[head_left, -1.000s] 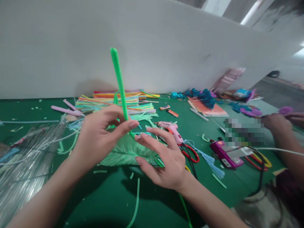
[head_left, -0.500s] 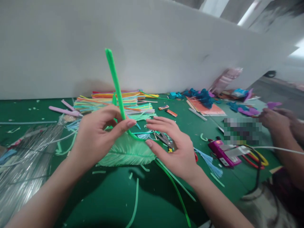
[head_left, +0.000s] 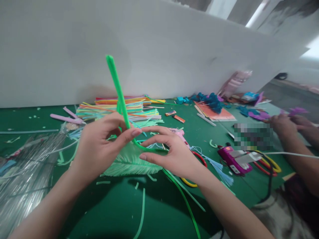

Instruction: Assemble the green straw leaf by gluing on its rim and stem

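Both hands meet over the counter (head_left: 159, 215): left hand (head_left: 97, 149) pinches the upright green straw (head_left: 117, 89), right hand (head_left: 174, 154) pinches its bent lower end beside the fringed green leaf (head_left: 129, 162). Seemingly mid-bend; next needs a firm, steady pinch.

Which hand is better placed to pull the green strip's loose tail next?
Right, probably. The right hand already touches the green strip where it bends, while the left hand pinches it upright above the pale green leaf.
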A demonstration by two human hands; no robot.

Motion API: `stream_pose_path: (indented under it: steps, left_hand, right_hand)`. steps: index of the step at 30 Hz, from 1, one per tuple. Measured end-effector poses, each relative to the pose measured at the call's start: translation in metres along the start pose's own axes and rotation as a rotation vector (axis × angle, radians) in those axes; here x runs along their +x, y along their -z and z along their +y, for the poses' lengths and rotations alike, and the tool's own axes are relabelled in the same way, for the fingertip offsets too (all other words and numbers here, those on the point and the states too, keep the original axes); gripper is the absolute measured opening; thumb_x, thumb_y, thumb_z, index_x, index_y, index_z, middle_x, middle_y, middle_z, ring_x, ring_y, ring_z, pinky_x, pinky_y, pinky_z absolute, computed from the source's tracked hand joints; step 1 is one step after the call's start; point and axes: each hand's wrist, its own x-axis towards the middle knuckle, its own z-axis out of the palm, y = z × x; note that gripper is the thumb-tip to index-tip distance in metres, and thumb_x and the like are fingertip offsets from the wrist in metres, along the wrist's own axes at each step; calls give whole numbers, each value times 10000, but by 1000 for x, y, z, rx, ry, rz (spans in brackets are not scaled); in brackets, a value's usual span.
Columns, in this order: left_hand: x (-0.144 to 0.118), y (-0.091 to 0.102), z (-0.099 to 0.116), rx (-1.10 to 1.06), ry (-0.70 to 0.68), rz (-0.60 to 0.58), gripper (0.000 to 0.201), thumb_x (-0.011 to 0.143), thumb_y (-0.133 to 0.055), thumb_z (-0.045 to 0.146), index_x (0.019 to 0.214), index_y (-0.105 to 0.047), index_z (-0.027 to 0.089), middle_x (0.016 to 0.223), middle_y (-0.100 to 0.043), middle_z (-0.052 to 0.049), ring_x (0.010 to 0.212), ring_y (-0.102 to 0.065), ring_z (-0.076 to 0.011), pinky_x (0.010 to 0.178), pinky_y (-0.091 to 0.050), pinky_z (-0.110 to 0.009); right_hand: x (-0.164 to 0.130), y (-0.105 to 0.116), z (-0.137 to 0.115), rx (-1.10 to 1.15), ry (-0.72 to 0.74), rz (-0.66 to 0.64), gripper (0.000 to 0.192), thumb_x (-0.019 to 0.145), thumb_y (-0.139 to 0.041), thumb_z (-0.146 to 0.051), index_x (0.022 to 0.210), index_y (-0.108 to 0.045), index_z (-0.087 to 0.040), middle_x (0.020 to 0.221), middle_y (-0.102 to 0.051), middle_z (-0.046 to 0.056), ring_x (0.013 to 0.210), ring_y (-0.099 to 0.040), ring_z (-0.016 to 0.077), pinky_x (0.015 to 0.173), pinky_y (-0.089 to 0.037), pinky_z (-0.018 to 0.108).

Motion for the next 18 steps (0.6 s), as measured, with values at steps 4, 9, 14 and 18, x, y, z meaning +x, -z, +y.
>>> stream_pose_path:
  steps: [4,9,14,18]
  left_hand:
    - [0,-1,-1,2,9,5,219,847,-685,347,658,-602,272,623,-590,47,496,-496,-121,475,-410,-310]
    - [0,0,-1,7,11,0,221,857,-674,340,665,-584,276,618,-563,55,513,-494,-121,493,-419,-304]
    - [1,0,1,-5,-8,8,232,854,-690,310,657,-577,266,614,-556,62,513,-491,-112,509,-426,-290]
    - [1,-1,0,-11,-19,9,248,845,-710,338,647,-584,257,603,-561,64,498,-488,-109,488,-406,-287]
  right_hand:
    - [1,-2,-1,13,37,17,111,797,-815,-282,889,-755,-261,1276,-685,31,1234,-611,229,1068,-479,461]
    - [-1,-3,1,8,14,27,70,814,-795,-270,869,-753,-262,1239,-706,26,1204,-631,227,1056,-479,464]
    - [-5,1,8,-27,35,32,69,817,-793,-278,864,-744,-265,1219,-717,11,1201,-622,221,1044,-472,454]
    - [-8,6,12,-27,23,16,80,821,-790,-296,876,-736,-272,1227,-714,9,1223,-605,231,1054,-456,477]
